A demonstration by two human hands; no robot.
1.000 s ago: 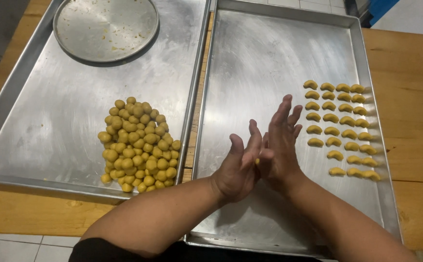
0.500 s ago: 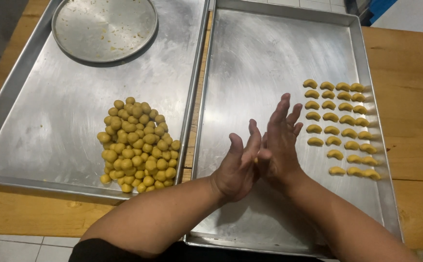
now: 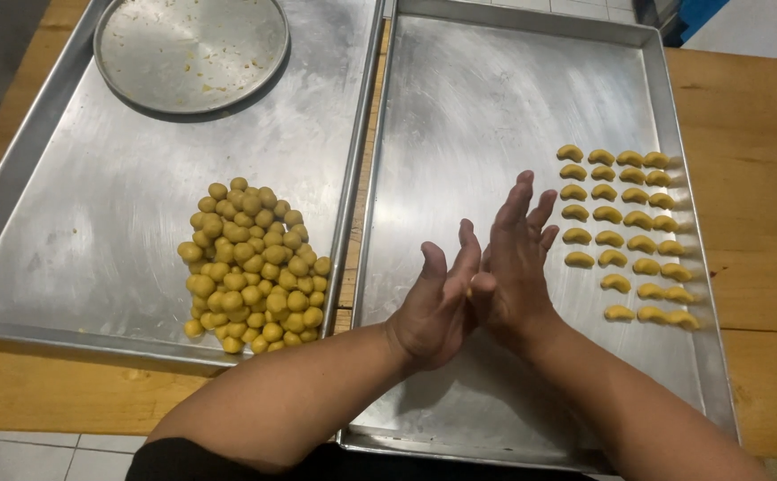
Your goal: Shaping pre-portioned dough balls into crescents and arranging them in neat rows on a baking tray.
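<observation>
My fingers are straight and pressed palm to palm, the left hand (image 3: pixel 437 307) laid against the right hand (image 3: pixel 517 267) with the fingertips pointing away from me; between the palms a small yellow dough piece (image 3: pixel 470 290) barely shows, so both hands are closed flat around it rather than curled. The right hand's fingers reach further forward than the left's. Both hands hover over the bare middle of the right baking tray (image 3: pixel 495 116), a shiny metal sheet. Just to the right of my hands, on that same tray, lie the shaped crescents (image 3: pixel 624 233) — short curved yellow pieces set in neat rows and columns near the tray's right wall. To the left, touching edge to edge, sits the left baking tray (image 3: pixel 68 232), and on it a heap of dough balls (image 3: pixel 253 267) near its front right corner — well apart from a round metal plate (image 3: pixel 191 52) at its far end. Both trays rest on a wooden table (image 3: pixel 753 134).
</observation>
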